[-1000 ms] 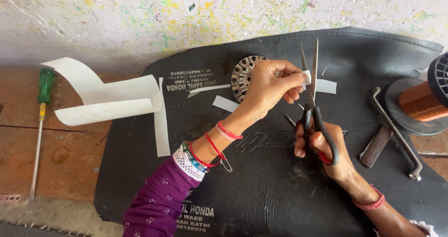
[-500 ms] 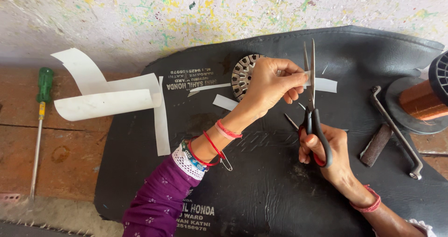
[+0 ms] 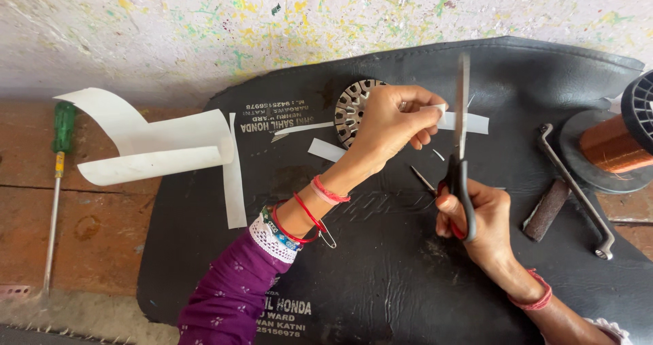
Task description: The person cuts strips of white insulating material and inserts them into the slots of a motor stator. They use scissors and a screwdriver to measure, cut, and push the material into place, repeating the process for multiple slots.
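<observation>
One pair of scissors is held upright in the right hand, its fingers closed through the handle loops; the thin steel blades are nearly together, pointing to 12 o'clock. One short white paper strip is pinched at its left end between the thumb and fingers of the left hand, and its free end is crossed by the blades. The strip is flat, thin and rectangular.

Both hands are placed over one black mat, smooth and leathery, with creased edges. One round slotted metal core is seen at 9 o'clock of the left hand, partly covered by it. Two further loose paper strips are counted on the mat below the core, one broad and one narrow, plus small slivers beside the blades.

At 3 o'clock one bent metal wrench, one dark rough cylinder and one spool of copper wire are found. At 9 o'clock one curled sheet of white paper and one green-handled screwdriver are laid, the screwdriver on the brown surface.
</observation>
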